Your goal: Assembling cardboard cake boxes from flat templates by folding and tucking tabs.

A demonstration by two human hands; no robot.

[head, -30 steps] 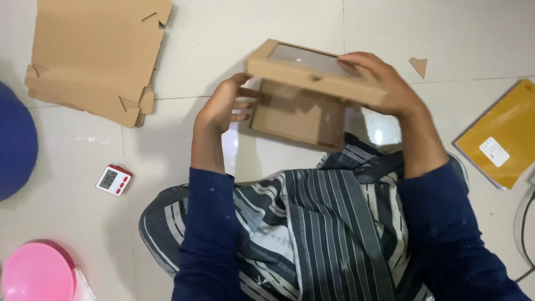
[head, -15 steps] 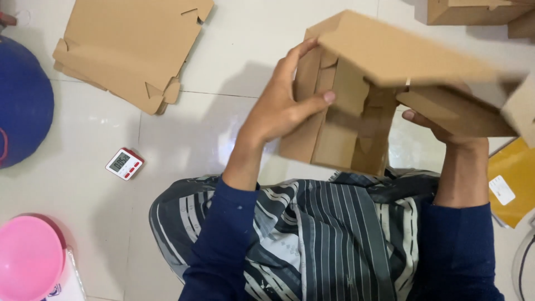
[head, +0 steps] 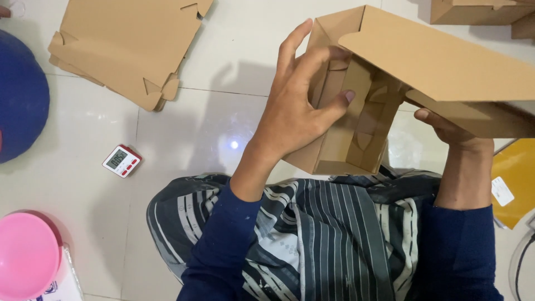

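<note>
The person holds a half-folded brown cardboard box (head: 390, 95) above the lap, over the striped grey cloth (head: 334, 234) that covers the knees. The left hand (head: 295, 106) lies spread against the box's near left wall, its fingers (head: 290, 47) reaching up along the outer edge and its thumb (head: 334, 103) pressed onto an inner panel, so the hand clasps that wall between thumb and fingers. The right hand (head: 451, 131) supports the box from below at its right side; only the thumb and the back of the hand show, and the fingers are hidden behind a flap, so how tightly it grips cannot be told. The box's wide lid flap stands open and tilts away to the right.

Left of the box, a stack of flat cardboard blanks (head: 128, 44) lies on the white tiled floor (head: 223, 56). Below that stack, well apart from the box, sits a small white and red digital timer (head: 121, 160). Beyond the timer are a blue round cushion (head: 19, 95) and a pink bowl (head: 25, 253). Just right of the box lies a yellow padded envelope (head: 515, 178).
</note>
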